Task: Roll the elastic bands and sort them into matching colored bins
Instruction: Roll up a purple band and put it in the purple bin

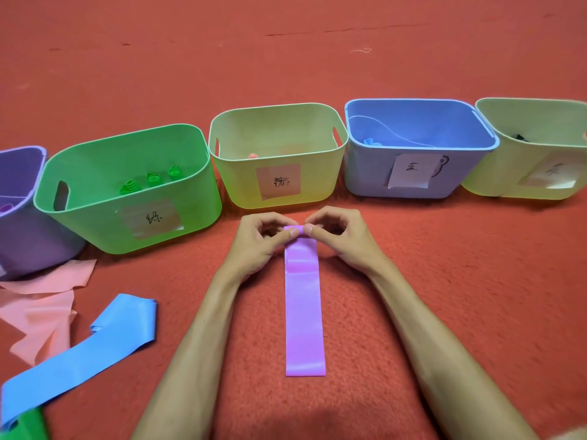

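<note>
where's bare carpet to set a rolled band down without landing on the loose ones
Best: the bare carpet right of the purple band and right hand, below the blue bin. Also free: the wide stretch behind it. Crowded: front left, where the pink bands and blue band sprawl.

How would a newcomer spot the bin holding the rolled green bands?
Five bins stand in a row on the red carpet. Second from the left, between the purple bin and a pale yellow bin, is the green bin. Only it is green, with three green rolls inside.
</note>
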Available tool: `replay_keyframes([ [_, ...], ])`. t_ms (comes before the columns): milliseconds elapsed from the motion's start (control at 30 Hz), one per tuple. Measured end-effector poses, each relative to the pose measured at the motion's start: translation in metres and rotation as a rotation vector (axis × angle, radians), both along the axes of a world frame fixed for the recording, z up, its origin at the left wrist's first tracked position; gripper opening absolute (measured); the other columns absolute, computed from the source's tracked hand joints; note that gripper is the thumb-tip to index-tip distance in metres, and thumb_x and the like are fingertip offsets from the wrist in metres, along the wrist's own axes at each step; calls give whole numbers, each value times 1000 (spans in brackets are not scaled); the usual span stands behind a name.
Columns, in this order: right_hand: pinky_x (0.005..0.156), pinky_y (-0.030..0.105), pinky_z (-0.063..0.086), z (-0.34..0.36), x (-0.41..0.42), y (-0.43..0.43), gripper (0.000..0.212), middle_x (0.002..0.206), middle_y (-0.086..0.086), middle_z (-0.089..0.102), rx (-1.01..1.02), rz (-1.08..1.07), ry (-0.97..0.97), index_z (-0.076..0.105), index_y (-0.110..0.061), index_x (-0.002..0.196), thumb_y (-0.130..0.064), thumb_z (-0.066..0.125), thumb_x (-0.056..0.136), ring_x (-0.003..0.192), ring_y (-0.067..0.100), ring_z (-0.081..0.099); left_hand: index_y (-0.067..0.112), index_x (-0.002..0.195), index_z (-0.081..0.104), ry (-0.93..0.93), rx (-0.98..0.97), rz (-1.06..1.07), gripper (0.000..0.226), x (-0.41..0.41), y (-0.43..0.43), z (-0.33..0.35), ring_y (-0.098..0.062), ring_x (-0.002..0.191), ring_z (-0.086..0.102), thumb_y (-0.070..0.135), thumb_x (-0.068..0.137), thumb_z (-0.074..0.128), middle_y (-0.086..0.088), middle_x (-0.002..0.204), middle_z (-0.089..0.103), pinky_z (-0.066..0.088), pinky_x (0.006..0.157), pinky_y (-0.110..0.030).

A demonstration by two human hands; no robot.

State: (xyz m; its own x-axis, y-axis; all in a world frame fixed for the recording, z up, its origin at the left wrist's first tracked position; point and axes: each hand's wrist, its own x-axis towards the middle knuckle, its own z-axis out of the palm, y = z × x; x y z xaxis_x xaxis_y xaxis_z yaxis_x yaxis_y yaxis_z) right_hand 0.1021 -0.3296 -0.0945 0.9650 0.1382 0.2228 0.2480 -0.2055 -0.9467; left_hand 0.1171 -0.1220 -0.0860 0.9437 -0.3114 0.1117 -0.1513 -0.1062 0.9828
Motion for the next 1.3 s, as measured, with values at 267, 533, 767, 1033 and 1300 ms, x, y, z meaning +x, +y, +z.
replay_keyframes([
  [267, 77, 32, 56, 3, -2, -2, 8, 91, 7, 80, 54, 22, -13, 79, -3, 98, -7, 78, 91, 82, 15, 72, -6, 100, 74, 35, -35, 25, 13, 0, -3, 0, 4, 56, 56, 6, 93, 73, 4, 71, 69, 42, 51, -12],
  [533, 74, 25, 54, -2, 0, -3, 17, 90, 7, 79, 13, -3, -1, 78, -5, 102, -4, 83, 85, 79, 10, 69, -7, 100, 75, 48, -23, -4, 13, 0, 0, 1, 2, 57, 56, 3, 91, 75, 6, 68, 70, 42, 54, -14],
  [767, 78, 34, 55, 0, -1, -4, 7, 90, 3, 80, -8, 21, -1, 81, -7, 96, -12, 76, 93, 83, 13, 72, -1, 100, 76, 64, -50, -4, 17, 1, 1, -2, -5, 57, 49, 1, 84, 81, 4, 67, 66, 41, 52, -16],
  [1033, 74, 31, 55, -1, -2, -5, 16, 91, 6, 80, 53, 5, 2, 81, -7, 101, -5, 82, 86, 82, 12, 71, -3, 98, 76, 43, 5, -18, 12, 2, 1, -3, 1, 61, 60, 8, 93, 74, -1, 73, 73, 43, 55, -12],
  [1300, 80, 46, 57, -1, 0, -4, 9, 89, 2, 80, -78, 30, 22, 81, -12, 96, -18, 75, 94, 82, 13, 70, 2, 101, 76, 38, -23, -43, 17, 4, 5, -5, -7, 64, 51, 2, 85, 81, 2, 73, 70, 42, 57, -18],
])
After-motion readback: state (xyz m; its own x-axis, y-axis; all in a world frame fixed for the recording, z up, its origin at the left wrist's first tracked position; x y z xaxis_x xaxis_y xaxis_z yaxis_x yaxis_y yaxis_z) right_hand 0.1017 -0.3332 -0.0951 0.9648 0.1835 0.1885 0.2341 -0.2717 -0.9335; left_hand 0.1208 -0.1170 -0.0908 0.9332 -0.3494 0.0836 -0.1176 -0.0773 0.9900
